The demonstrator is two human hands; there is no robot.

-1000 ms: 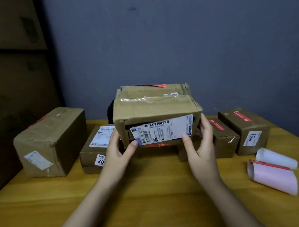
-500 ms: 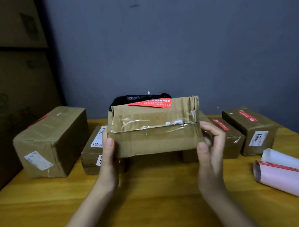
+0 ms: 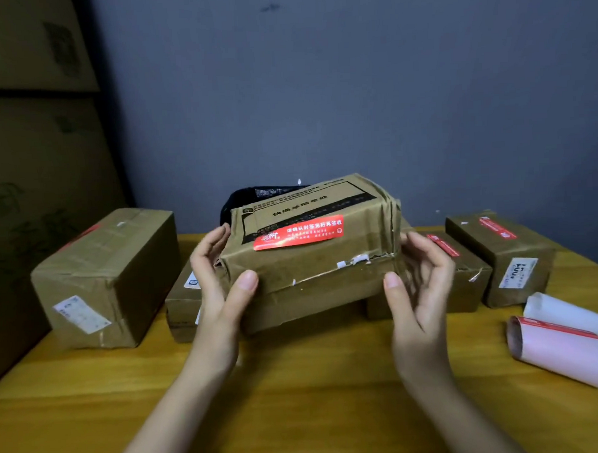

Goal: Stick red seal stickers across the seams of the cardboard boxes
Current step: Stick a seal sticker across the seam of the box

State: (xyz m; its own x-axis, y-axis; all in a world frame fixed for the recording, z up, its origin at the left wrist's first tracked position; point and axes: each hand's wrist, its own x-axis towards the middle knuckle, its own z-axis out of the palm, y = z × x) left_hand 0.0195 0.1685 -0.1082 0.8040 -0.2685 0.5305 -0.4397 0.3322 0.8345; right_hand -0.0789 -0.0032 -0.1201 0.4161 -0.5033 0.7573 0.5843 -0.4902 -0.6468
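A worn cardboard box (image 3: 313,270) is held above the wooden table (image 3: 298,397), tilted with its printed face toward me. A red seal sticker (image 3: 298,232) lies on that face, above the taped seam. My left hand (image 3: 221,281) grips the box's left end, thumb on the front. My right hand (image 3: 420,282) cups the right end with fingers curled, thumb near the front edge. A pink roll of stickers (image 3: 560,350) and a white roll (image 3: 565,314) lie at the right.
A large box (image 3: 104,276) stands at the left, a flat box (image 3: 182,300) beside it. Two small boxes with red stickers (image 3: 460,267) (image 3: 504,255) sit at the right. A black bag (image 3: 252,197) lies behind the held box. Stacked cartons (image 3: 29,135) rise at far left.
The box has been rotated toward me in both hands: the shipping label face turned away, then the taped face, and now the printed face with the red sticker shows.
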